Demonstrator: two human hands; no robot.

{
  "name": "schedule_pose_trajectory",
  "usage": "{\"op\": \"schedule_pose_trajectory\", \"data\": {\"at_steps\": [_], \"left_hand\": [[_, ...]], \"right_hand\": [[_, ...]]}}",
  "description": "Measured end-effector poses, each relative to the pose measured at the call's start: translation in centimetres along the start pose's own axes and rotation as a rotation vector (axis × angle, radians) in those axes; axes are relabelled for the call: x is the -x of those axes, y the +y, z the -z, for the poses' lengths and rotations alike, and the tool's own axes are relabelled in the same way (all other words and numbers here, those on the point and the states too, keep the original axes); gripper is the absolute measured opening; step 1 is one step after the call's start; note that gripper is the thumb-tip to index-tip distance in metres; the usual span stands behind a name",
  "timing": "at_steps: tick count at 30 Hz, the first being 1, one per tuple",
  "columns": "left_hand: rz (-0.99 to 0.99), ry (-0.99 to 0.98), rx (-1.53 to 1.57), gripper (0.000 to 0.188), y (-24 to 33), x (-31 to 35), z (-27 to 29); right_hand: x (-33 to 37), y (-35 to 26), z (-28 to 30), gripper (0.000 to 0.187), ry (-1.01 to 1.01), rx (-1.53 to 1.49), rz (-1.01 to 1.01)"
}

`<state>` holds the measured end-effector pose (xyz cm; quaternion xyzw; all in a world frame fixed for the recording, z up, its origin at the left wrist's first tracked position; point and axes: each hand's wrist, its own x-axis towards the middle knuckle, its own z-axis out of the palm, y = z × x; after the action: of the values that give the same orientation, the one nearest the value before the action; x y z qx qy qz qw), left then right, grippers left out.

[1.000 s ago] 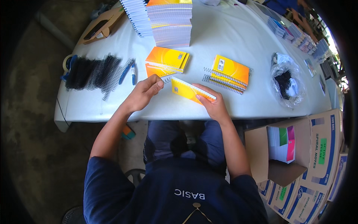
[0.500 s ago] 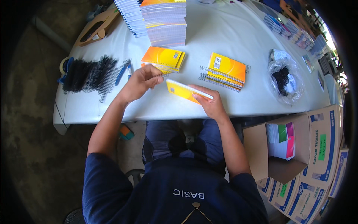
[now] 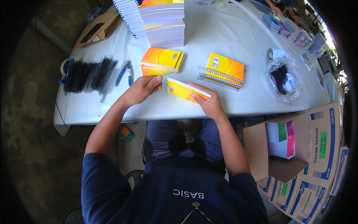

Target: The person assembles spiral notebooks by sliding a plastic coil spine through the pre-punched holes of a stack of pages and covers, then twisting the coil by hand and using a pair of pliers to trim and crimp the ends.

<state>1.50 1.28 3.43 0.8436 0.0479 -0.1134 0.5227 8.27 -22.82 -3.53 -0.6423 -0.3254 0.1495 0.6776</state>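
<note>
Centre of frame: right hand (image 3: 209, 103) clamped on a yellow-orange notepad (image 3: 181, 90); left hand (image 3: 144, 89), set apart, pinching a wire binding coil (image 3: 164, 82) beside the notepad's left end.

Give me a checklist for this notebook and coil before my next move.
1. Yellow-and-orange rectangular paper notebook gripped by the right hand: ok, thumb on the near face.
2. Left hand at the thin spiral wire coil, beside the notebook's left end: ok, fingertips pinched together.
3. Coil seated in the notebook's holes: cannot tell, the detail is too small.
4. Wire ends flush on the stack of coil-bound yellow-and-orange notebooks: not ok, ends stick out past the covers.
5. Pile of dark spiral wire coils apart from both hands: ok, it lies further left.
</note>
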Motion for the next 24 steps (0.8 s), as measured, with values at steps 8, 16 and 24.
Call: {"op": "schedule_pose_trajectory", "data": {"at_steps": [8, 16, 24], "left_hand": [[0.300, -0.154, 0.273, 0.048, 0.9, -1.5, 0.9], [0.363, -0.207, 0.315, 0.044, 1.6, -2.4, 2.8], [0.388, -0.224, 0.437, 0.042, 0.6, -2.6, 2.3]], "right_hand": [[0.0, 0.2, 0.2, 0.030, -0.025, 0.027, 0.007], [0.1, -0.2, -0.2, 0.031, 0.029, 0.030, 0.040], [0.1, -0.2, 0.2, 0.030, -0.039, 0.039, -0.002]]}}
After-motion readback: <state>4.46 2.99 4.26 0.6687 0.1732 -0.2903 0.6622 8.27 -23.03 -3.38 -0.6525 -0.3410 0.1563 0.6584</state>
